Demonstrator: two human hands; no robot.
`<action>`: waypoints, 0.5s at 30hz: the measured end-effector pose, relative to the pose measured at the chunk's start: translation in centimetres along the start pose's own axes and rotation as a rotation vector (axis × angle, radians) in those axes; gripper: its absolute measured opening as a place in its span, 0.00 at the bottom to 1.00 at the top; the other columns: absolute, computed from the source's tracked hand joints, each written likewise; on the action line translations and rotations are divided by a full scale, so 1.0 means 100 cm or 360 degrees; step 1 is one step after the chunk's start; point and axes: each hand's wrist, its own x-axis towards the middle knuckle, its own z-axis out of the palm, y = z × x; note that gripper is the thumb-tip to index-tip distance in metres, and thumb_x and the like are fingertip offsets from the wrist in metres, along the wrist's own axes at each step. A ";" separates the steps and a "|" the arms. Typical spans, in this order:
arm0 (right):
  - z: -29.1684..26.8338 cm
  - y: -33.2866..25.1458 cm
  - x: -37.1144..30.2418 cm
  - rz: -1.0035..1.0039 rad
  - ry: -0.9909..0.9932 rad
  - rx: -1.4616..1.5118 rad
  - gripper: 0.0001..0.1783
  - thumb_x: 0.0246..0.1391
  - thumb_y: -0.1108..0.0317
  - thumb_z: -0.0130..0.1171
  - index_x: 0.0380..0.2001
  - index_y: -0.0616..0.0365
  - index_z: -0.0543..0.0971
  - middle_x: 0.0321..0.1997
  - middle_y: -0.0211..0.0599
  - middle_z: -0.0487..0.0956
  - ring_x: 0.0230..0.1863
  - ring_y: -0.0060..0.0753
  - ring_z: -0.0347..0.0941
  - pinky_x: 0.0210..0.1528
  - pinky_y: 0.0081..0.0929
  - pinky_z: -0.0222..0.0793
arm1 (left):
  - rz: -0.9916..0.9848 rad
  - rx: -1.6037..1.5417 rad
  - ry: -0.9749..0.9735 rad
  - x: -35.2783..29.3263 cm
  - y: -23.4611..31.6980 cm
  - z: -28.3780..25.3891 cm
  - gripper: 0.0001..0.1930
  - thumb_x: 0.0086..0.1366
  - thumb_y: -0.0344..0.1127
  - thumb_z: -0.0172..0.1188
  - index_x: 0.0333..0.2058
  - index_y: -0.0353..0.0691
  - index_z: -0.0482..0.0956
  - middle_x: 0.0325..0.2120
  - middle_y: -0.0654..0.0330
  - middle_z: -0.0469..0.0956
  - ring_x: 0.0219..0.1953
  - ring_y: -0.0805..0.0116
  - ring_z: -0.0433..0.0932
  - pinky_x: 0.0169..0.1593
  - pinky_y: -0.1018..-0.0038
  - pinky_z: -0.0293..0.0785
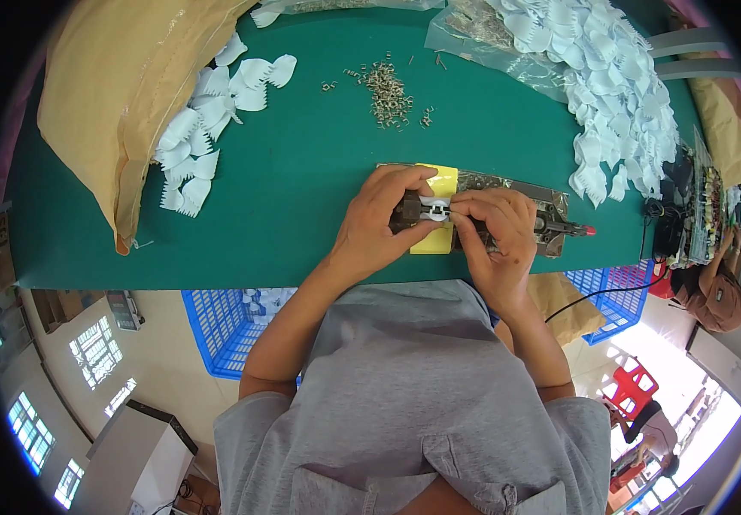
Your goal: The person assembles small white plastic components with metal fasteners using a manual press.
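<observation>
A small white plastic piece (433, 202) sits in a metal fixture (512, 184) near the table's front edge. My left hand (375, 221) holds that piece, index finger on its far side and thumb on its near side. From the right, my right hand (505, 230) leans over the fixture with thumb and index finger pinched at the piece's right edge. Something thin and dark shows at those fingertips, too small to name. Yellow tape (431, 242) wraps the fixture beneath the piece. A lever with a red tip (589, 231) sticks out at its right end.
Small metal clips (389, 96) lie heaped on the green table (302, 197). White toothed plastic pieces (207, 112) spill by a brown sack (121, 94); a larger pile (615, 86) is at the right. Blue baskets (216, 335) stand below the edge. A co-worker (718, 296) sits far right.
</observation>
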 end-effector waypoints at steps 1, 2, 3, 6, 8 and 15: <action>0.000 -0.001 -0.001 0.0017 0.0003 0.0009 0.09 0.51 0.75 0.70 0.37 0.55 0.85 0.42 0.30 0.86 0.46 0.37 0.78 0.53 0.34 0.64 | -0.0011 -0.0027 0.0026 0.000 0.001 0.001 0.34 0.53 0.26 0.77 0.59 0.43 0.76 0.44 0.61 0.81 0.49 0.63 0.79 0.52 0.69 0.79; 0.001 -0.001 -0.001 0.0033 0.0004 0.0018 0.09 0.51 0.75 0.71 0.37 0.55 0.85 0.42 0.30 0.86 0.47 0.38 0.78 0.53 0.35 0.64 | -0.0025 -0.0054 0.0054 -0.001 0.001 0.001 0.34 0.52 0.26 0.77 0.59 0.43 0.77 0.43 0.61 0.82 0.50 0.63 0.78 0.52 0.69 0.78; 0.000 -0.001 0.000 0.0029 -0.0001 0.0020 0.09 0.51 0.75 0.71 0.37 0.55 0.85 0.42 0.30 0.86 0.47 0.38 0.78 0.53 0.35 0.64 | -0.0028 -0.0054 0.0060 -0.002 0.000 0.001 0.34 0.52 0.26 0.77 0.59 0.43 0.77 0.43 0.61 0.82 0.50 0.63 0.78 0.52 0.69 0.78; -0.011 -0.003 0.008 0.0299 -0.0065 0.0295 0.09 0.53 0.76 0.70 0.40 0.60 0.85 0.40 0.36 0.85 0.43 0.36 0.80 0.47 0.32 0.73 | 0.0206 0.0496 0.0103 -0.005 0.002 0.000 0.25 0.52 0.32 0.77 0.51 0.46 0.83 0.42 0.65 0.82 0.51 0.61 0.73 0.55 0.64 0.71; -0.026 -0.001 0.021 0.0439 -0.0133 0.0348 0.08 0.58 0.76 0.68 0.41 0.64 0.85 0.38 0.41 0.84 0.36 0.30 0.81 0.40 0.27 0.78 | 0.0305 0.0755 0.0076 -0.007 0.008 0.001 0.17 0.55 0.39 0.76 0.44 0.48 0.86 0.45 0.67 0.82 0.52 0.60 0.71 0.58 0.62 0.65; 0.010 0.042 0.096 0.0200 -0.0934 0.0396 0.07 0.56 0.76 0.66 0.39 0.63 0.84 0.31 0.38 0.85 0.32 0.28 0.82 0.39 0.26 0.78 | 0.0245 0.1059 0.0242 -0.012 0.029 0.007 0.19 0.51 0.38 0.77 0.43 0.51 0.87 0.44 0.67 0.72 0.47 0.61 0.67 0.50 0.63 0.65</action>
